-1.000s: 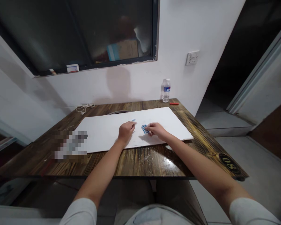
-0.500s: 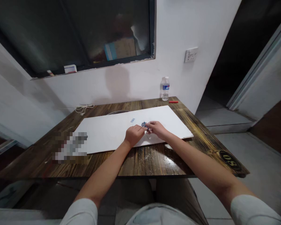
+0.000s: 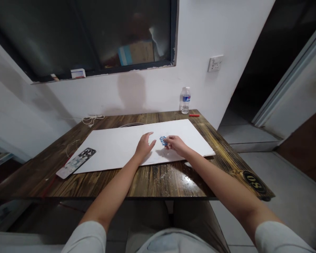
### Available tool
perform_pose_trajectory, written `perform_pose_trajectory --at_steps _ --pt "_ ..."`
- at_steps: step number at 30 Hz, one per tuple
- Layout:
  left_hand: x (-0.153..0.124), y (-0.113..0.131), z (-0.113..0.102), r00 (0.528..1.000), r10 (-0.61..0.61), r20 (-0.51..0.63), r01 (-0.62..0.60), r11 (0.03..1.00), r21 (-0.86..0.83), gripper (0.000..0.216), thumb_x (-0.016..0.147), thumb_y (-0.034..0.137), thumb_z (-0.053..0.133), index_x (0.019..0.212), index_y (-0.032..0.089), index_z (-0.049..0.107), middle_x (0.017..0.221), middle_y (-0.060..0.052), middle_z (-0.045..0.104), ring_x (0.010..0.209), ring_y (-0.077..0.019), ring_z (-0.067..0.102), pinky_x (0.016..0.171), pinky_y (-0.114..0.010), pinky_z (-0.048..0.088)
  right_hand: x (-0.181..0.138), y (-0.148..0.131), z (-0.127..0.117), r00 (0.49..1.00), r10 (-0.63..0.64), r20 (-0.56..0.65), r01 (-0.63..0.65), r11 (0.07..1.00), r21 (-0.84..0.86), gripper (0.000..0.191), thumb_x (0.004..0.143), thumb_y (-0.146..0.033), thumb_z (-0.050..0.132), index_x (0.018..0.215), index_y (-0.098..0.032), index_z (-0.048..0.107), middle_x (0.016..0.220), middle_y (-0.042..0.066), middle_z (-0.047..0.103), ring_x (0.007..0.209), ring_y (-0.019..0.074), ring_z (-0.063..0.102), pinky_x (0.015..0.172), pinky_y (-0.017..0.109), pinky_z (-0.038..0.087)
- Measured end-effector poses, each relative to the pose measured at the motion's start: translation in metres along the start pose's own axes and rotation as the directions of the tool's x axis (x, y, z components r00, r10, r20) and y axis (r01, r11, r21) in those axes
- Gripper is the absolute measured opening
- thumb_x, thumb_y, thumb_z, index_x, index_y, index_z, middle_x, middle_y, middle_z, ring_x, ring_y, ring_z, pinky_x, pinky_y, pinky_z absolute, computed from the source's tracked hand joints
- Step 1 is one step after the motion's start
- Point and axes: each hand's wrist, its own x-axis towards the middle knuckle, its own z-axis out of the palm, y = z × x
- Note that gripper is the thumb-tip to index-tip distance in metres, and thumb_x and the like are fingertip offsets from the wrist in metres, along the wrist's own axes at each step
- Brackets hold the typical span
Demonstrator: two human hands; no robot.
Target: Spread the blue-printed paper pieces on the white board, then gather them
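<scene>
My right hand pinches a small blue openwork piece made of narrow looped outlines. It is held just above the white board, and its exact kind is too small to make out. To the left of it, my left hand is open, thumb and fingers apart, with nothing between them. A gap separates that hand from the blue piece. Part of the piece is covered by my right fingertips.
A patterned phone case or phone lies over the board's left edge. On the wooden table are a water bottle, a red pen-like stick and a coiled white cord. A wall stands behind.
My left hand has let go of the blue piece and moved left, opening. The separate blue outline piece on the board is no longer visible there. My right hand keeps its hold.
</scene>
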Motion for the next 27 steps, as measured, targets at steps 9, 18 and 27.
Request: perform_pose_trajectory --at_steps 9,18,27 --pt "0.006 -0.024 0.002 0.869 -0.388 0.306 0.266 0.890 0.371 0.064 0.091 0.041 0.046 0.149 0.023 0.025 0.157 -0.011 0.031 0.150 -0.0293 0.007 0.115 -0.063 0.013 -0.002 -0.006 0.001 0.999 0.004 -0.038 -0.005 1.000 -0.024 0.028 0.071 -0.030 0.078 0.065 -0.017 0.053 0.045 -0.004 0.051 0.043 0.0113 0.055 0.045 0.022 0.043" --pt "0.008 -0.011 -0.006 0.917 -0.305 0.255 0.190 0.899 0.394 0.032 0.089 0.037 0.050 0.115 0.021 0.059 0.115 -0.011 0.067 0.117 -0.0283 0.053 0.106 -0.051 0.029 -0.002 -0.009 0.004 0.998 0.011 -0.068 -0.014 0.999 -0.051 0.021 0.077 -0.023 0.072 0.067 -0.016 0.055 0.045 -0.003 0.052 0.042 0.0105 0.054 0.042 0.020 0.041" --pt "0.006 -0.008 -0.019 0.957 -0.178 0.231 0.096 0.941 0.324 0.019 0.087 0.026 0.051 0.091 0.021 0.069 0.083 -0.005 0.071 0.085 -0.0224 0.063 0.087 -0.037 0.042 -0.002 -0.010 0.001 0.998 -0.002 -0.060 -0.001 0.998 -0.059 0.020 0.078 -0.024 0.071 0.068 -0.016 0.055 0.045 -0.003 0.052 0.042 0.0102 0.055 0.042 0.019 0.041"
